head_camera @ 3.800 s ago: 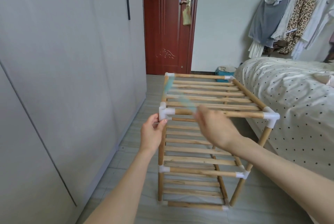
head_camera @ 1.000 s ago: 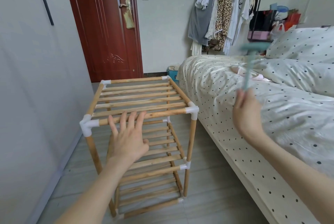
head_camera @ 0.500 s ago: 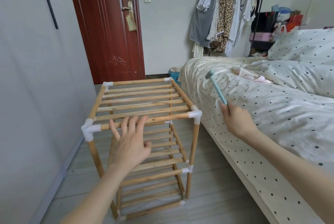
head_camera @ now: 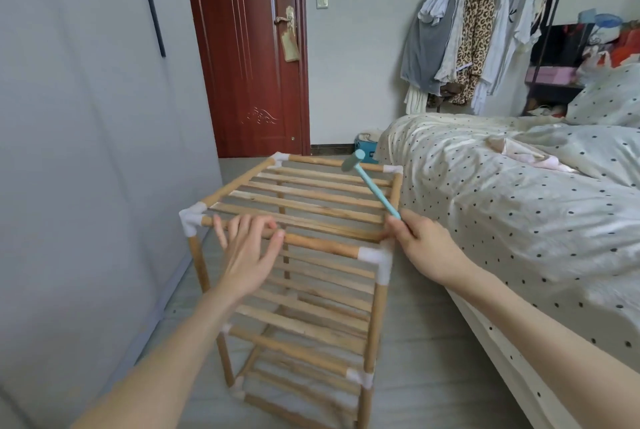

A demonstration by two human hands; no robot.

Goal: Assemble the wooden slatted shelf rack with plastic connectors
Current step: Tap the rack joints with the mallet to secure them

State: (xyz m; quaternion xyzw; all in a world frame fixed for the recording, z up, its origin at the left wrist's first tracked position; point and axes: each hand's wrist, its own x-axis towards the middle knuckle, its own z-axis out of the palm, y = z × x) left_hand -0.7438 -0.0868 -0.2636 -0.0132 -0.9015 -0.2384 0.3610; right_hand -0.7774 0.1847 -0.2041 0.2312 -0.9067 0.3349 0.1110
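Three tiers up, your rack (head_camera: 298, 276) stands beside the bed (head_camera: 519, 221), light and rigid: left hand (head_camera: 247, 248) flat on its front rail, right hand (head_camera: 424, 241) gripping the hammer (head_camera: 372, 186).

Only two forearms and two hands of the person are in the frame, and both arms are bare, with no sleeve reaching as far as the frame edges. The left forearm enters from the lower left of the frame and ends in the bare left hand (head_camera: 247, 257) at centre left, with nothing worn on wrist or fingers. The right forearm enters from the lower right and ends in the bare right hand (head_camera: 424, 243), right of centre, equally unadorned.
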